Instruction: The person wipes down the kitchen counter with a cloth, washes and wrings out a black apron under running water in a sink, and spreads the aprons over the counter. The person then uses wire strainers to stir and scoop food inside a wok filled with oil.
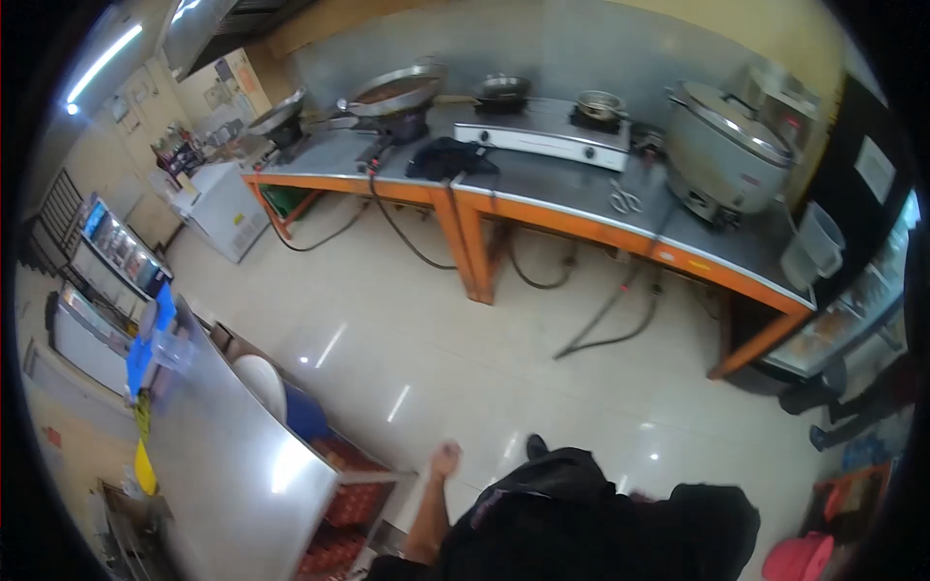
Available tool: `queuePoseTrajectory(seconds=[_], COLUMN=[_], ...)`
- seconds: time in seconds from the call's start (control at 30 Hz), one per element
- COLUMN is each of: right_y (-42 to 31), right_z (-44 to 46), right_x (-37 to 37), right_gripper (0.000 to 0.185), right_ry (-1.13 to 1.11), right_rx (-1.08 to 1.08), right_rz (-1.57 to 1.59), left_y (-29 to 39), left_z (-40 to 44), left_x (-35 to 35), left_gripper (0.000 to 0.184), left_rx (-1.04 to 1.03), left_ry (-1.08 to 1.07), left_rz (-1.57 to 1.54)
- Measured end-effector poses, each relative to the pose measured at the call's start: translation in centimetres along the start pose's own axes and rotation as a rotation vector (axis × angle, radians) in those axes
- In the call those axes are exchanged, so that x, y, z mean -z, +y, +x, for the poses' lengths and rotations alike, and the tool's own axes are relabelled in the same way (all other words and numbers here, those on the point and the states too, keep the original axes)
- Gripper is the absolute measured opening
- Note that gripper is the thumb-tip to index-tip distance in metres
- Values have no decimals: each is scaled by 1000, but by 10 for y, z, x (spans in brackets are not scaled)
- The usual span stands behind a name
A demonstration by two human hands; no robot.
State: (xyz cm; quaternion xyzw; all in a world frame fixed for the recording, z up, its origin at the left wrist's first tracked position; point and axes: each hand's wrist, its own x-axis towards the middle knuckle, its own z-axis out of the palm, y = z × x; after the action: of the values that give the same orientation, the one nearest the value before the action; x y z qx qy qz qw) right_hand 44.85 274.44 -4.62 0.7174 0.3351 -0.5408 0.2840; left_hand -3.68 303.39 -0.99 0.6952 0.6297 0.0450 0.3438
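Note:
My left hand [446, 459] hangs low in front of my body, over the tiled floor and just beyond the corner of a steel worktable [232, 436]. It is small and blurred, so its finger pose is unclear; I see no object in it. My right hand does not show, with dark clothing filling the bottom of the view. Beneath the worktable, near my left arm, are red crates [351, 513], a blue container [306, 414] and a round white lid or basin [262, 383].
Along the far wall, an orange-framed counter [620, 237] bears woks [397, 92], a white gas stove [542, 143], scissors [625, 198] and a large rice cooker [731, 145]. Hoses [610, 310] hang below it. A person's leg [867, 402] and a pink tub [797, 558] are at right.

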Motion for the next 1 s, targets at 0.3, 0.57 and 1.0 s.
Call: queuePoseTrajectory(seconds=[0.3,0.57,1.0], right_y=[-531,-763,-893], right_z=[-78,-180,-120], right_x=[641,830,893], right_gripper=[28,88,99], right_ry=[1158,1328,1153], right_rx=[939,594,49], right_rz=[128,490,126], left_y=[-69,-125,-298], left_z=[31,293,787], left_x=[36,232,541], left_gripper=[46,43,23], left_rx=[778,606,231], left_ry=[-326,-26,152], left_rz=[-271,-268,-239])
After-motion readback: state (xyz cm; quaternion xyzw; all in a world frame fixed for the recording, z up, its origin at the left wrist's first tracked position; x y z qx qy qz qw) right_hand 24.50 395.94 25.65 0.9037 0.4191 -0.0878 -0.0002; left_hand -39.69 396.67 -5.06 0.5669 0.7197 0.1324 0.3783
